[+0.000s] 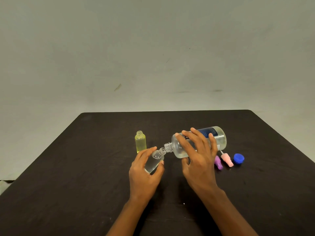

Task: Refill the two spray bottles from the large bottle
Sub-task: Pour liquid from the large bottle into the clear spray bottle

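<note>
— Left hand (144, 172): why is the clear bottle (153, 163) gripped tilted?
— So its mouth is met by the large bottle (219, 138), gripped and tipped by the right hand (197, 157) (yellow bottle (140, 142) is stood upright behind).

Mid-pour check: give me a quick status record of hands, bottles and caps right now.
left hand: grips clear spray bottle, tilted, neck up toward large bottle
right hand: holds large bottle tipped near level, mouth at the clear bottle's neck
yellow spray bottle: upright, uncapped, on table, untouched
purple spray top: lying on table, right of right hand
pink spray top: lying beside the purple one
blue cap: on table, right of pink top
</note>
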{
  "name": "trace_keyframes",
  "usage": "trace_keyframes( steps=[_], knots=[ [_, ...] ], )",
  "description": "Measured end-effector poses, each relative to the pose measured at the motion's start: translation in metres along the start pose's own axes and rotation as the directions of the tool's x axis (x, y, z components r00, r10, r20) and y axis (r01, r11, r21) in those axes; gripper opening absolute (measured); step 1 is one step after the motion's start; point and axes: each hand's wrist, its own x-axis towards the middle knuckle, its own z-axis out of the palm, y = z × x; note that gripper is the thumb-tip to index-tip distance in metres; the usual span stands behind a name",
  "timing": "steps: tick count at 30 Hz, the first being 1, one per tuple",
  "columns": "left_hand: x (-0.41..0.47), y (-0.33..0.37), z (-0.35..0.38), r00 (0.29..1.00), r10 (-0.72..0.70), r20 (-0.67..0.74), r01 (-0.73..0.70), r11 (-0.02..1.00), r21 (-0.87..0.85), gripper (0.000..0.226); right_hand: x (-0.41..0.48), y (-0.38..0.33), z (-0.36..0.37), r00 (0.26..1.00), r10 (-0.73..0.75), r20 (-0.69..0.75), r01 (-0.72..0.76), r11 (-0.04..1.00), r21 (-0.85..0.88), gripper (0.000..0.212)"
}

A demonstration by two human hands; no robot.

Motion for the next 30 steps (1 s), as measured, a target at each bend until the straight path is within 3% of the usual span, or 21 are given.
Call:
trace_keyframes(
  steps=[19,30],
  knots=[
    [-0.0017,0.0002,-0.0007,1.0,-0.03,-0.008,0.03,0.999,0.021,0.039,-0.0006,0.0007,0.001,1.0,0.001,0.006,-0.001,1.0,0.013,0.09],
    [-0.0025,0.0004,0.0005,0.994,-0.111,-0.024,0.11,0.994,-0.009,0.038,-0.0036,-0.0036,0.0028,0.989,0.147,0.008,-0.147,0.978,0.145,0.09]
  ],
)
